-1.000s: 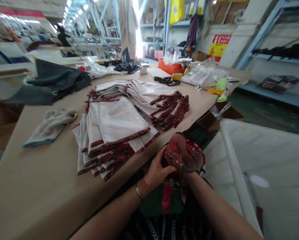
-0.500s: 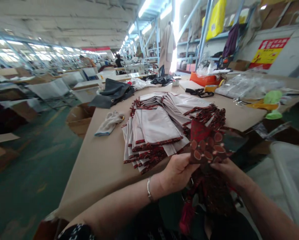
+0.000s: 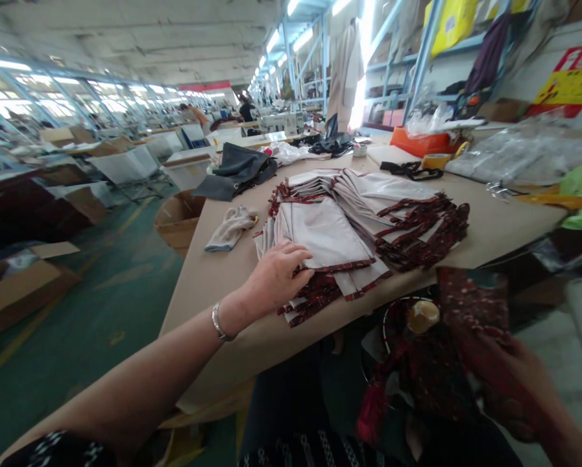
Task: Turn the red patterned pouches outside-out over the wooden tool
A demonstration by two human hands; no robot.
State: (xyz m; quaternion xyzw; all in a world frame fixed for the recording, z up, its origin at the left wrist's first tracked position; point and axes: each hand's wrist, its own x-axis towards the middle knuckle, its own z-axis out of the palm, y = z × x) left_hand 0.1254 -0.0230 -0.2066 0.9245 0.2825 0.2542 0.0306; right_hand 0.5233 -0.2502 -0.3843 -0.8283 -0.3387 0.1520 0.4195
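My left hand point(image 3: 278, 275), with a bracelet at the wrist, is at the front left corner of a stack of pale folded fabric pieces point(image 3: 327, 230) with dark red patterned trim. Its fingers rest over the top piece's edge, thumb and fingertips apart. Low on the right, my right hand point(image 3: 519, 363) is closed on a dark red patterned fabric piece point(image 3: 473, 298); motion blurs it and cloth hides some fingers. Below the table edge, near that hand, hang a red tassel point(image 3: 372, 408) and more dark red fabric point(image 3: 434, 370).
Behind the stack lies a fanned pile of similar pieces point(image 3: 388, 191). A knitted glove point(image 3: 232, 228) and dark grey cloth point(image 3: 237, 170) lie on the table's left side. Clear plastic bags point(image 3: 509, 155) and an orange container point(image 3: 422, 141) stand back right. A cardboard box point(image 3: 178, 220) sits beside the table.
My left hand has let go of the red patterned fabric and moved left to the pale stack. My right hand has carried the fabric lower right. The view has shifted.
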